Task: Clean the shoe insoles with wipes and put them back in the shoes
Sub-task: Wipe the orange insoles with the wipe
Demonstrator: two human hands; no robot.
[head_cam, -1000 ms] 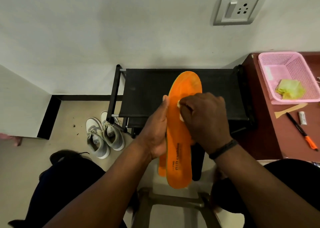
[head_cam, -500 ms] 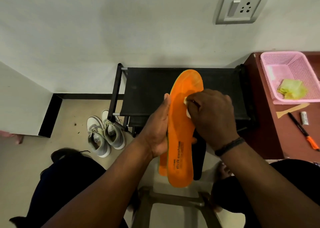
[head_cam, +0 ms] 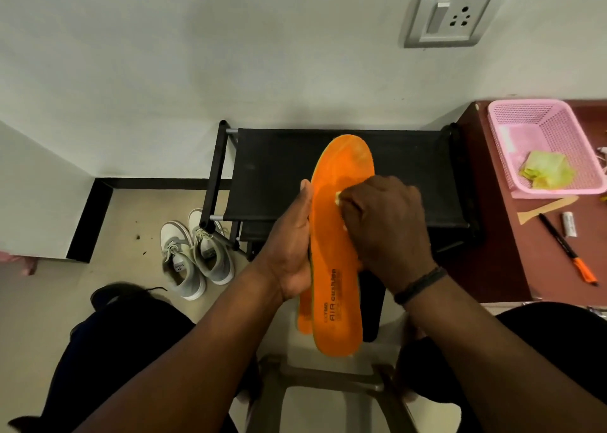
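Note:
An orange insole (head_cam: 338,242) with black lettering near its heel stands lengthwise in front of me, toe pointing away. My left hand (head_cam: 290,245) grips its left edge around the middle. My right hand (head_cam: 386,229) is closed on a small white wipe (head_cam: 338,199), pressed against the insole's upper half. A second orange insole (head_cam: 303,317) shows partly behind the first, at its lower left. A dark shoe (head_cam: 372,304) sits below, mostly hidden. A pair of grey and white sneakers (head_cam: 193,252) stands on the floor at the left.
A black shoe rack (head_cam: 272,170) stands against the white wall. At the right, a brown table (head_cam: 499,235) carries a pink basket (head_cam: 558,127) with a yellow-green cloth (head_cam: 545,170), a wooden spatula (head_cam: 545,206), a pen (head_cam: 568,252) and a small white tube (head_cam: 569,224). A stool frame (head_cam: 328,380) is below.
My right hand with the wipe has slid a little along the insole's upper half, rubbing it. My left hand keeps the same grip on the insole.

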